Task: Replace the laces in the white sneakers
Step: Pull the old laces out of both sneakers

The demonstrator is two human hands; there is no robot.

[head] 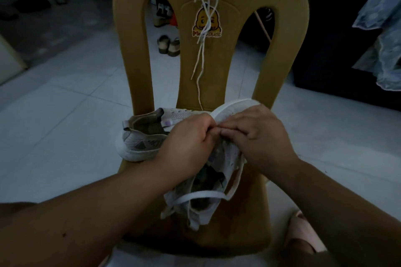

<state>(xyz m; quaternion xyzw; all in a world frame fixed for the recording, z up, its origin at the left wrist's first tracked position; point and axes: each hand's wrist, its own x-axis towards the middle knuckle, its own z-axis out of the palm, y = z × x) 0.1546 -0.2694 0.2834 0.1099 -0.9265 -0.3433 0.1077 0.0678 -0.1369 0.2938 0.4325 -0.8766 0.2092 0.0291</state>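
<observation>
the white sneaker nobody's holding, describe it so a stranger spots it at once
Find the mustard-yellow plastic chair with a duck sticker. At the seat's back left lies the free white knit sneaker, heel leftward. Unlike the other white sneaker, held by the left hand and right hand, no hand holds it.

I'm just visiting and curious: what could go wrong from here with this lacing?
The room is dim, so an eyelet could be missed on the sneaker that the left hand and right hand grip. The laces hang loosely down the chair back and might slip off if bumped.
</observation>
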